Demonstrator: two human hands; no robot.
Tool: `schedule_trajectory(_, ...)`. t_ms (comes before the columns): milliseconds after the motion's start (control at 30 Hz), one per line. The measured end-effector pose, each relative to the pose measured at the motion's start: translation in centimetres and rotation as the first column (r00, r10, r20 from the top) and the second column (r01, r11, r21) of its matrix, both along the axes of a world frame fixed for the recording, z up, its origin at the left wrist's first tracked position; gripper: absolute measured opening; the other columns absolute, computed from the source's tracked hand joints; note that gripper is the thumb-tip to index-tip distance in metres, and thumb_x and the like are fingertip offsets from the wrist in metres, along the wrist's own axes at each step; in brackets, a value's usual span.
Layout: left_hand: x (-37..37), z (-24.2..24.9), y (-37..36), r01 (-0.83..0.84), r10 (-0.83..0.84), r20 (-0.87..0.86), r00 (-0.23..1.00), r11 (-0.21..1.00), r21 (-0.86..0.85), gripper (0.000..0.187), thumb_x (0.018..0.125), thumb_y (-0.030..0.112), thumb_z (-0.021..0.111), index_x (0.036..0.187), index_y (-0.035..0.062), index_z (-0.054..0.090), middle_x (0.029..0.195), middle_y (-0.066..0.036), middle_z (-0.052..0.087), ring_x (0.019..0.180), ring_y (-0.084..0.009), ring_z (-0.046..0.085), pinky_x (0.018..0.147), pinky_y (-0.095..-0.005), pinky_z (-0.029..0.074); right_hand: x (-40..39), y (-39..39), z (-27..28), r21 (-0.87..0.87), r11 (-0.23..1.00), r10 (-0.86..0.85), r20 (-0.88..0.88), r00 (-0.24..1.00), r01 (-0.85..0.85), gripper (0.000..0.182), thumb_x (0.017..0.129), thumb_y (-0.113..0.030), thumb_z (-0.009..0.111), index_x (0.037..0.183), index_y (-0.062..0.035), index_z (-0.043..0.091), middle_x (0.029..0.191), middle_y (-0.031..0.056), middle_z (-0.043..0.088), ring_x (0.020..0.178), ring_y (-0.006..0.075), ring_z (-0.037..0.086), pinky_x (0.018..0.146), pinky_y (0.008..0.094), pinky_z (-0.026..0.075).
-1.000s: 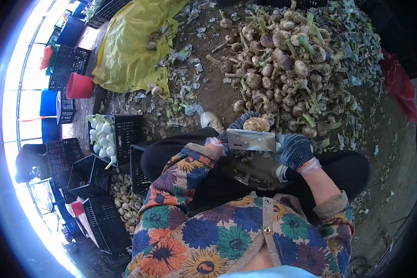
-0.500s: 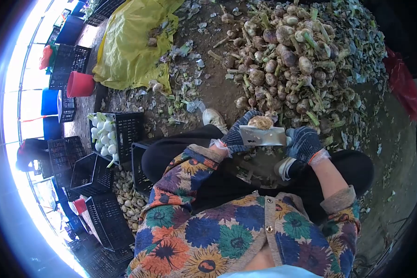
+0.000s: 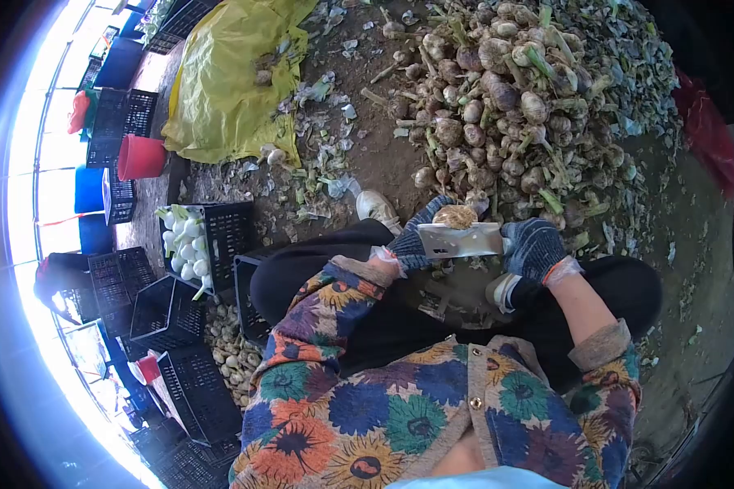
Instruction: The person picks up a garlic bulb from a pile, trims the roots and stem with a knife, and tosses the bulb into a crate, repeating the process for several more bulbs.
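A dirt-brown garlic bulb (image 3: 455, 215) with a rooty face is in my left hand (image 3: 413, 238), whose gloved fingers are closed round its left side. Over the near side of the bulb lies the broad metal blade of a cleaver (image 3: 462, 242). My right hand (image 3: 533, 248), also in a dark knitted glove, grips the cleaver at its right end; the handle is hidden in the fist. Both hands are above my crossed legs, close to the near edge of a big heap of garlic bulbs (image 3: 506, 122) with their stalks on.
Left of my knee stands a black crate (image 3: 228, 236) of white trimmed garlic. Behind it are more black crates (image 3: 170, 314), loose bulbs (image 3: 230, 350) on the floor and a red bucket (image 3: 141, 157). A yellow plastic sheet (image 3: 228, 90) lies ahead. Peelings (image 3: 326, 138) litter the ground.
The garlic bulb and the cleaver have shifted very slightly left in view, with both hands keeping their hold. The whole scene has tilted a little with my head.
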State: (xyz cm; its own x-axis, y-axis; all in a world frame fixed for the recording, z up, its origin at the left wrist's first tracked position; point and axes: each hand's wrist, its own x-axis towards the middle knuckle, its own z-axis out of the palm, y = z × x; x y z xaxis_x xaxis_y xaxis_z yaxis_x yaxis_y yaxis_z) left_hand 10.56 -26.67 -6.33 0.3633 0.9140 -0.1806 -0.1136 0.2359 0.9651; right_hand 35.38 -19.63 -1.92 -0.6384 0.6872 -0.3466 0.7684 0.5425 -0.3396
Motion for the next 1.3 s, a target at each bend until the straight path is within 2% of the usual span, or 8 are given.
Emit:
schedule_trajectory(167,-1.1,3.8,0.7,-0.018,0.021,-0.054,0.998,0.998,0.055,0.077,0.066,0.006,0.078,0.127,0.0044,0.032,0.120,-0.010,0.050,0.108,-0.0175,0.052,0.093,-0.0337,0.044,1.9,1.8,0.2,0.169,0.930,-0.319,-0.076,0.945,0.327,0.024,0.071,-0.029,0.064,0.075,-0.0056,0.061,0.066,0.0188,0.059,0.065,0.0356,0.059,0.060,0.0428,0.048)
schedule_trajectory(300,-0.6,2.7,1.6,-0.145,0.147,0.079,0.986,0.989,-0.027,0.075,0.070,0.009,0.076,0.129,0.0035,0.029,0.118,-0.010,0.051,0.105,-0.0162,0.052,0.092,-0.0306,0.043,0.5,0.3,0.6,0.223,0.924,-0.216,-0.364,0.906,0.310,0.029,0.073,-0.033,0.063,0.074,-0.0042,0.061,0.062,0.0182,0.058,0.061,0.0371,0.057,0.057,0.0434,0.046)
schedule_trajectory(967,-1.0,2.8,0.7,-0.068,0.066,-0.129,0.990,0.998,-0.010,0.037,0.089,0.018,0.052,0.122,0.0042,0.042,0.117,-0.010,0.052,0.105,-0.0208,0.053,0.091,-0.0340,0.047,-3.5,-1.5,0.5,-0.103,0.980,-0.164,0.086,0.983,0.173,0.025,0.072,-0.030,0.059,0.086,-0.0103,0.066,0.071,0.0169,0.063,0.069,0.0329,0.062,0.064,0.0408,0.050)
schedule_trajectory(1033,-1.2,2.3,1.3,-0.170,0.184,0.070,0.980,0.970,-0.171,0.034,0.091,0.020,0.050,0.121,0.0042,0.044,0.116,-0.010,0.053,0.104,-0.0208,0.054,0.090,-0.0337,0.047,-1.7,0.0,0.5,-0.102,0.929,-0.356,0.005,0.934,0.355,0.026,0.076,-0.031,0.057,0.087,-0.0080,0.065,0.072,0.0178,0.063,0.071,0.0341,0.062,0.064,0.0404,0.050)
schedule_trajectory(1067,-1.7,0.7,2.3,-0.138,0.331,0.463,0.822,0.905,-0.402,0.036,0.089,0.018,0.053,0.121,0.0042,0.044,0.114,-0.009,0.054,0.102,-0.0206,0.055,0.088,-0.0329,0.048,-1.3,-0.4,0.2,-0.034,0.939,-0.344,-0.060,0.937,0.342,0.028,0.078,-0.030,0.059,0.087,-0.0049,0.065,0.074,0.0186,0.063,0.073,0.0351,0.061,0.064,0.0396,0.049)
schedule_trajectory(1100,-1.8,-0.3,2.2,0.009,0.511,0.706,0.490,0.807,-0.590,0.038,0.087,0.016,0.057,0.121,0.0042,0.044,0.113,-0.009,0.055,0.100,-0.0203,0.056,0.087,-0.0321,0.049,-1.3,-1.3,-0.3,-0.125,0.915,-0.397,-0.125,0.909,0.383,0.027,0.078,-0.030,0.060,0.086,-0.0046,0.065,0.073,0.0181,0.062,0.070,0.0344,0.061,0.063,0.0389,0.049)
schedule_trajectory(1200,-1.2,3.2,3.9,-0.440,0.619,0.387,0.683,0.772,-0.458,0.042,0.078,0.018,0.069,0.114,0.0098,0.051,0.105,-0.002,0.057,0.088,-0.0139,0.057,0.073,-0.0274,0.049,-2.1,-1.5,-3.2,-0.479,0.806,-0.544,-0.369,0.754,0.347,0.021,0.076,-0.026,0.066,0.076,-0.0043,0.064,0.064,0.0099,0.060,0.054,0.0237,0.055,0.054,0.0344,0.045)
schedule_trajectory(1300,-1.5,3.0,4.7,-0.558,0.734,0.358,0.577,0.674,-0.484,0.036,0.076,0.011,0.068,0.110,0.0130,0.054,0.100,0.000,0.058,0.085,-0.0128,0.057,0.069,-0.0281,0.048,-4.7,-4.6,0.7,-0.977,0.172,-0.894,-0.103,0.436,0.122,0.016,0.078,-0.023,0.065,0.077,-0.0083,0.060,0.063,-0.0010,0.054,0.053,0.0104,0.048,0.046,0.0271,0.039)
